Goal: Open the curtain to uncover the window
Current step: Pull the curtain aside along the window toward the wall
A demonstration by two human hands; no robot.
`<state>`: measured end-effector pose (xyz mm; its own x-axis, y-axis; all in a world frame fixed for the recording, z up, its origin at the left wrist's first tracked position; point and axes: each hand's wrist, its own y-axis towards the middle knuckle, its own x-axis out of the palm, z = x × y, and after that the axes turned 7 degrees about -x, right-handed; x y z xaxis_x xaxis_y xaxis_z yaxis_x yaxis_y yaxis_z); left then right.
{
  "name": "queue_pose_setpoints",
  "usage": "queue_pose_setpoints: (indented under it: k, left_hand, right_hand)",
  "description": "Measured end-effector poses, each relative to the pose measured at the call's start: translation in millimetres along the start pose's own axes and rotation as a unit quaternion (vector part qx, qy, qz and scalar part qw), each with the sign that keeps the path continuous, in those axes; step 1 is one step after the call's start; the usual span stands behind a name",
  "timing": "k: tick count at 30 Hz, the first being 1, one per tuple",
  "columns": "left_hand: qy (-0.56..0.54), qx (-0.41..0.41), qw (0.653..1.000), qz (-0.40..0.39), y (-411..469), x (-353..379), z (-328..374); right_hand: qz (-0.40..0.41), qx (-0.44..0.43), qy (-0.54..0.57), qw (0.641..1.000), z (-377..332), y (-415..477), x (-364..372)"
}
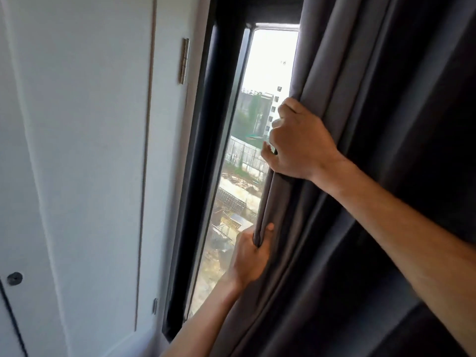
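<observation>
Right hand [301, 140], left hand [251, 256] grip vertical curtain [347, 124] edge.

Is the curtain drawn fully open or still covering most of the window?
Mostly covering. Only a narrow strip of window shows left of the curtain, whose edge the left hand and right hand grip.

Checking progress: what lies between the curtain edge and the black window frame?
Head view: only a narrow strip of bare glass separates curtain from frame.

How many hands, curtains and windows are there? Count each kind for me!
Hands: 2, left hand and right hand, both gripping the curtain edge
Curtains: 1, dark grey curtain
Windows: 1, window partly uncovered
Total: 4
</observation>
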<state>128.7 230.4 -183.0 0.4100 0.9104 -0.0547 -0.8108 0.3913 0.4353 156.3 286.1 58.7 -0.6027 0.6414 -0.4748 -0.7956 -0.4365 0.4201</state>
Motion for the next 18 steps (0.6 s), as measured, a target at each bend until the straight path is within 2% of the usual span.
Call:
queue_pose_setpoints:
  k: [6,13,18]
  left_hand:
    - [-0.002,0.002,0.999,-0.051,-24.2,41.9,17.3]
    - [-0.011,0.051,0.992,-0.112,-59.5,78.3,51.4]
    - [-0.029,0.062,0.980,-0.185,-94.1,128.7,77.8]
  right_hand:
    - [-0.043,0.022,-0.005,0.999,21.9,-54.2,-32.0]
    - [-0.086,0.092,-0.037,0.991,37.3,-132.7,-74.5]
    - [-0.118,0.133,-0.063,0.982,56.7,-196.7,-105.4]
